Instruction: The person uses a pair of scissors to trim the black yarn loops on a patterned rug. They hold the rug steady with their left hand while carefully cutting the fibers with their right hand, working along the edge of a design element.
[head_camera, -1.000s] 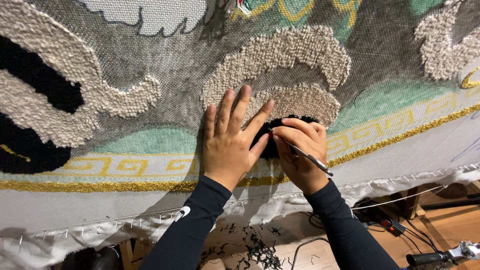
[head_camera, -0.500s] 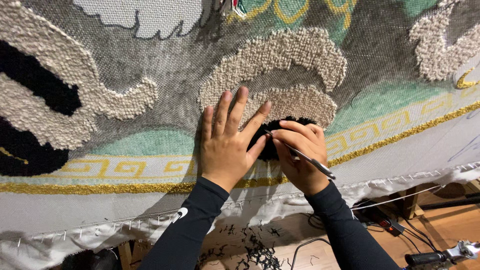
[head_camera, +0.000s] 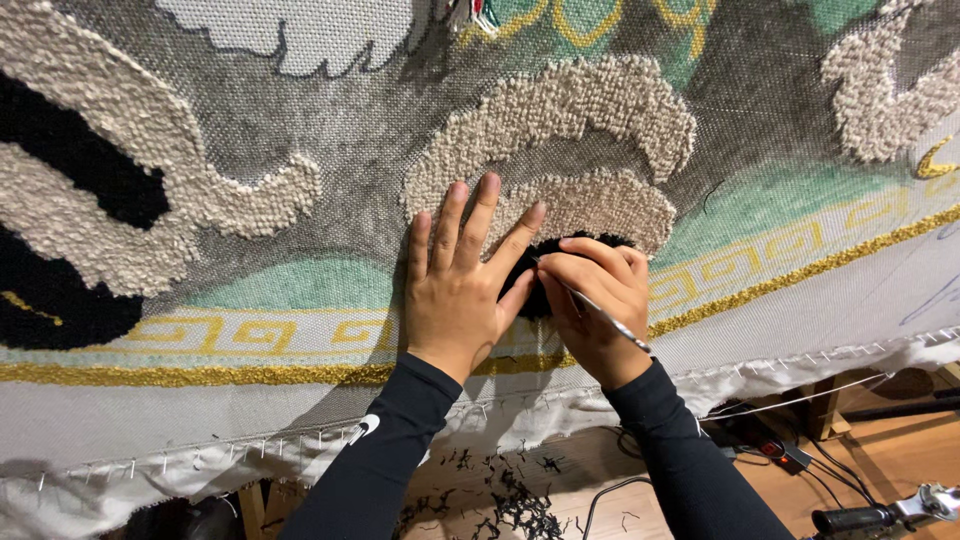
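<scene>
Left hand (head_camera: 460, 290): fingers spread, pressed flat on the tufted rug (head_camera: 250, 130) beside the black patch (head_camera: 545, 275).
Right hand (head_camera: 595, 305): fingers pinched around a thin metal tool (head_camera: 605, 318) — tip at the patch.
Floor: black yarn clippings (head_camera: 500, 495).

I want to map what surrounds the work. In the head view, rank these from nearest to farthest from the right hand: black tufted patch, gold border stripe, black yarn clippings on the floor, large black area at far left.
1. black tufted patch, under the right hand
2. gold border stripe, just right of it
3. black yarn clippings, on the floor below
4. large black area, far left
</scene>
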